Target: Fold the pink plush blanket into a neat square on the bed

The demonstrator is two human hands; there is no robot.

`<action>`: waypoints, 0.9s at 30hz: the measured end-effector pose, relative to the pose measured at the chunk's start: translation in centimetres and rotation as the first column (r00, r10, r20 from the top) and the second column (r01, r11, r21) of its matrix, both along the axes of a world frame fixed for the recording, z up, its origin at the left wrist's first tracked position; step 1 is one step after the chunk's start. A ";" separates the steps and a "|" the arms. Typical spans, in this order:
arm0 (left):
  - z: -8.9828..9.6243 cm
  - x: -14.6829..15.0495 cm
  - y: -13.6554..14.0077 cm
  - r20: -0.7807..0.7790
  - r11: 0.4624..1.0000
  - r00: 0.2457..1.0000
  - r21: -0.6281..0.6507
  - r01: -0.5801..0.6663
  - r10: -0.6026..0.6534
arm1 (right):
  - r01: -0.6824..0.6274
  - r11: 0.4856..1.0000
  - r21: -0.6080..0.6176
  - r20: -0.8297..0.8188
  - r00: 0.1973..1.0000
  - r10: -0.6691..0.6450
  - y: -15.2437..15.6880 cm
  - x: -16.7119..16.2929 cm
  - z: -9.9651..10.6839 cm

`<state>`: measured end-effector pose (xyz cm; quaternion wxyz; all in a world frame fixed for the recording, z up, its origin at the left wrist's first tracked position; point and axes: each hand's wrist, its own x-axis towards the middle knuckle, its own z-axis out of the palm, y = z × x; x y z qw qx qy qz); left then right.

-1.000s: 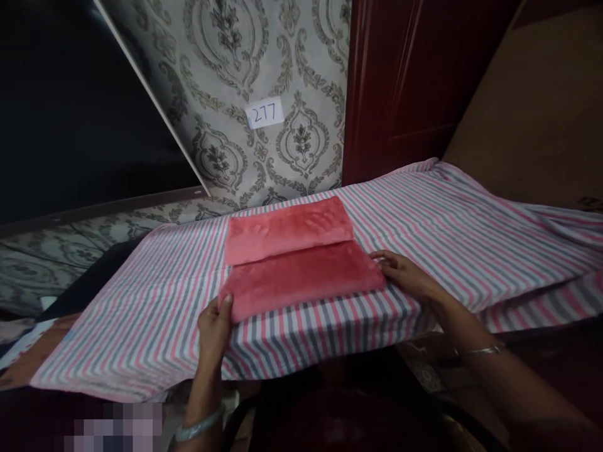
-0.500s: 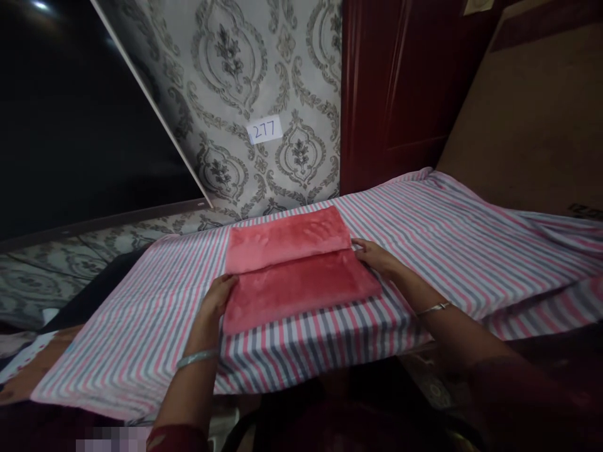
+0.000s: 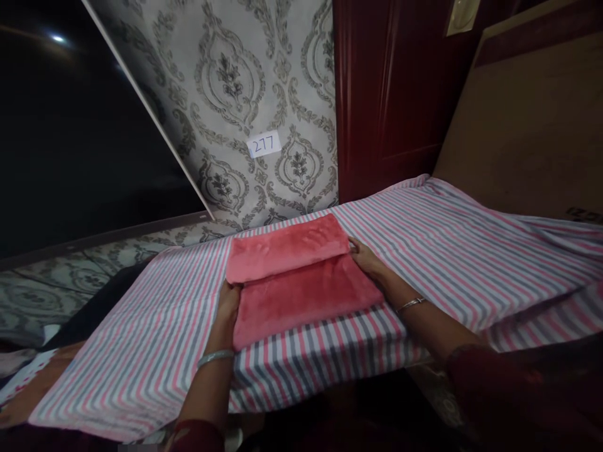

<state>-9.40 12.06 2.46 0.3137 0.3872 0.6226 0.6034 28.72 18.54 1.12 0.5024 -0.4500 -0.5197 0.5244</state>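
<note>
Far left, 1 dark screen (image 3: pixel 89 138) stands against the patterned wall (image 3: pixel 230 88). Next, your left hand (image 3: pixel 228 301) is at the left edge of the pink plush cloth (image 3: pixel 301 304), where the far panel (image 3: pixel 288 248) meets the near panel (image 3: pixel 313 292). Its fingers are partly hidden under the far panel; I cannot tell whether they are closed on it. The cloth lies mid-way along the striped sheet (image 3: pixel 447 251), reaching toward the sheet's front edge, with the far panel slightly overlapping the near panel.

Handling, as judged: light, soft and limp, hardly fragile, with a pile likely to grip rather than slip. Raised from 1 point alone, it would probably sag. The sound hold is at both ends of the far panel's front edge, thumbs above and fingers below.

Your right hand (image 3: pixel 366 256) is at the right end of that edge, fingers bent and narrow against the plush; whether they pinch it, I cannot tell. Beyond are the dark red door (image 3: pixel 367 94) and the cardboard box (image 3: pixel 527 119).

Count, left to right: 1 screen; 1 left bracelet (image 3: pixel 215 356); 1 cloth, apparently, showing 2 panels; 1 card (image 3: pixel 264 144) marked 277; 1 right bracelet (image 3: pixel 411 304); 1 door; 1 box. You have 2 hands in view, and 1 striped sheet lies beneath.
</note>
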 end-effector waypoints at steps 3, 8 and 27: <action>-0.3 -0.1 0.2 0.118 1.000 0.993 0.016 0.002 -0.004 | 0.044 0.999 -0.029 0.015 0.999 -0.043 -0.1 0.9 -0.6; 0.9 0.2 -0.6 0.189 0.996 0.979 -0.029 0.082 -0.075 | 0.004 0.998 -0.067 0.054 0.999 0.000 -1.0 0.8 0.0; 0.8 0.0 -12.9 -0.042 0.976 0.985 -0.153 0.157 -0.165 | -0.098 0.994 0.039 0.317 0.945 0.081 -10.8 5.9 -0.8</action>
